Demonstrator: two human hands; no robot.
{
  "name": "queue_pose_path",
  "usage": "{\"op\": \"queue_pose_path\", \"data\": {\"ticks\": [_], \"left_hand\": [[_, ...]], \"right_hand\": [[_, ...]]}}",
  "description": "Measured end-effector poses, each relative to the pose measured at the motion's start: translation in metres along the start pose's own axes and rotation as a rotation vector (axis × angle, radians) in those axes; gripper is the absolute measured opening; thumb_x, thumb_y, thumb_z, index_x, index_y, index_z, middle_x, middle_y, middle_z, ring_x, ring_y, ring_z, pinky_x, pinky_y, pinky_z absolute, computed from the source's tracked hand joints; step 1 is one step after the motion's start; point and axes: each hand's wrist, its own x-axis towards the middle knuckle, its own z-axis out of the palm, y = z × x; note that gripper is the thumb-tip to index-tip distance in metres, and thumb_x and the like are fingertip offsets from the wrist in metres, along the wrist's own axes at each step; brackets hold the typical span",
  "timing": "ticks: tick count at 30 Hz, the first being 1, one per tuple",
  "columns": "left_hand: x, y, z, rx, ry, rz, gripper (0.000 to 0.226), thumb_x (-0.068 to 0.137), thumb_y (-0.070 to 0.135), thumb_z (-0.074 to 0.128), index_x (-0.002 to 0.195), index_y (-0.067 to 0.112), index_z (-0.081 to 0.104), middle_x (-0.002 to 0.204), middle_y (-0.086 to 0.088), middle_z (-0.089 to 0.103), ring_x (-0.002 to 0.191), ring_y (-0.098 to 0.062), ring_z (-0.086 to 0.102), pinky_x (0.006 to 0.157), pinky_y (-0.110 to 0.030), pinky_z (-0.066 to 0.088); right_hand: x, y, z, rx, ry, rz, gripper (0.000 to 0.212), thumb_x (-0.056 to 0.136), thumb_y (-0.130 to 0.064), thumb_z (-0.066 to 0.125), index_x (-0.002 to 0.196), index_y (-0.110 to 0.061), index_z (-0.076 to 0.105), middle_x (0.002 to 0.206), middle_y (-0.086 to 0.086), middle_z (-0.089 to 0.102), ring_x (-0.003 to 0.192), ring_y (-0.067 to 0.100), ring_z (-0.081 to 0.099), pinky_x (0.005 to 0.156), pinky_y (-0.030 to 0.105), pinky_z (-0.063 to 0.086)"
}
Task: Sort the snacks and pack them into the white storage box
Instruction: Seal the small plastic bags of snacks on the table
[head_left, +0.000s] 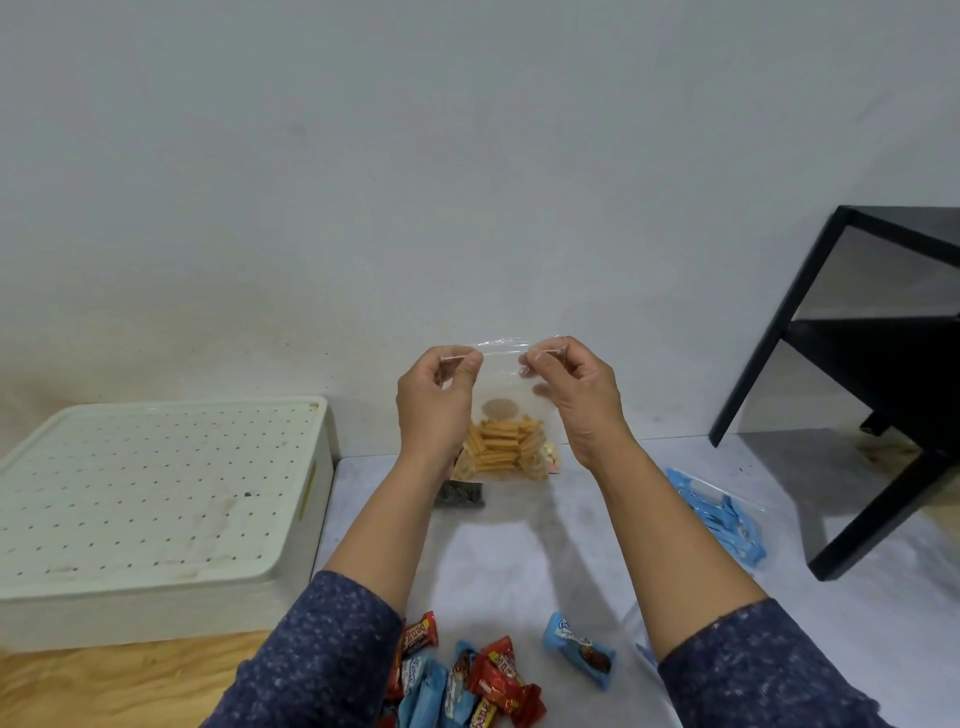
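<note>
I hold a clear zip bag (506, 384) up in the air in front of me. My left hand (434, 400) pinches its top left corner and my right hand (576, 389) pinches its top right corner. Yellow wafer biscuits (501, 449) and a few small pastel sweets lie at the bottom of the bag. The white storage box (156, 499) stands at the left with its perforated lid on. Red and blue wrapped snacks (467, 680) lie in a loose heap near me, and one blue packet (579, 647) lies apart to their right.
A second clear bag with blue packets (719, 514) lies at the right on the light cloth (519, 561). A small dark packet (462, 493) lies under the raised bag. A black shelf frame (883, 364) stands at the far right. A pale wall rises behind.
</note>
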Motion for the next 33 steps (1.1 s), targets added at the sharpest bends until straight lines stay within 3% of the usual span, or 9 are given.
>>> {"op": "queue_pose_path", "data": {"ticks": [3,7,11,14,20,24,29,31,33], "left_hand": [[-0.001,0.004,0.0,0.043,0.026,0.041,0.017,0.088,0.021,0.065,0.074,0.031,0.062,0.079,0.016,0.063,0.084,-0.006,0.06,0.087,-0.033,0.05],[-0.006,0.003,0.002,0.046,0.034,0.039,0.016,0.088,0.021,0.064,0.076,0.031,0.06,0.083,0.016,0.064,0.091,-0.008,0.061,0.088,-0.028,0.049],[-0.009,0.003,0.003,-0.039,-0.009,0.032,0.012,0.089,0.019,0.063,0.081,0.028,0.061,0.082,0.014,0.063,0.081,-0.001,0.058,0.079,-0.02,0.046],[-0.009,0.003,0.002,-0.06,-0.048,0.036,0.016,0.087,0.015,0.066,0.078,0.028,0.062,0.081,0.009,0.066,0.08,-0.004,0.061,0.079,-0.022,0.047],[-0.015,0.002,0.007,-0.023,-0.088,-0.014,0.019,0.083,0.015,0.07,0.08,0.025,0.054,0.082,0.008,0.069,0.081,-0.008,0.065,0.08,-0.023,0.05],[-0.017,0.007,0.011,0.051,-0.091,0.02,0.022,0.087,0.016,0.065,0.085,0.024,0.045,0.082,0.013,0.067,0.082,-0.007,0.064,0.072,-0.018,0.046],[-0.019,0.004,0.01,0.084,-0.141,0.036,0.029,0.089,0.013,0.061,0.096,0.02,0.034,0.08,0.011,0.067,0.086,-0.019,0.064,0.078,-0.028,0.047],[-0.018,0.003,0.007,0.091,-0.138,0.04,0.03,0.088,0.013,0.061,0.098,0.021,0.034,0.081,0.011,0.067,0.088,-0.016,0.065,0.08,-0.029,0.048],[-0.019,0.004,0.004,0.098,-0.114,0.064,0.03,0.088,0.015,0.063,0.099,0.026,0.037,0.084,0.01,0.068,0.085,-0.005,0.066,0.074,-0.017,0.049]], "right_hand": [[-0.003,0.0,0.0,-0.002,-0.037,0.033,0.01,0.087,-0.013,0.064,0.079,-0.019,0.064,0.08,-0.003,0.07,0.073,0.005,0.064,0.071,0.023,0.048],[-0.005,-0.003,-0.001,-0.006,-0.012,-0.011,0.014,0.084,-0.007,0.066,0.073,-0.016,0.065,0.076,0.001,0.068,0.069,0.002,0.063,0.065,0.012,0.049],[-0.005,-0.002,-0.002,0.001,-0.025,0.026,0.009,0.086,-0.011,0.066,0.079,-0.017,0.066,0.078,-0.002,0.071,0.073,0.005,0.065,0.069,0.019,0.049],[-0.007,0.0,-0.004,0.021,-0.025,0.069,0.006,0.082,-0.013,0.07,0.08,-0.018,0.068,0.084,0.004,0.072,0.074,0.011,0.065,0.069,0.023,0.047],[-0.01,-0.002,-0.005,-0.032,-0.009,0.032,0.009,0.081,-0.005,0.069,0.075,-0.011,0.069,0.069,-0.005,0.07,0.065,0.004,0.063,0.06,0.009,0.046],[-0.011,-0.002,-0.008,-0.043,-0.033,0.067,0.001,0.08,-0.011,0.072,0.078,-0.012,0.072,0.072,-0.008,0.071,0.07,0.01,0.063,0.062,0.016,0.047],[-0.013,-0.001,-0.005,-0.047,-0.019,0.079,0.008,0.077,-0.008,0.075,0.082,-0.003,0.072,0.072,-0.004,0.069,0.062,0.004,0.062,0.057,0.01,0.046],[-0.014,0.0,-0.001,-0.056,-0.004,0.076,0.004,0.077,-0.007,0.075,0.078,-0.007,0.071,0.073,-0.003,0.069,0.06,0.004,0.062,0.057,0.01,0.046],[-0.015,0.001,0.004,-0.074,0.01,0.068,0.004,0.079,-0.009,0.074,0.078,-0.011,0.071,0.074,-0.003,0.069,0.059,0.003,0.061,0.056,0.01,0.046]]}}
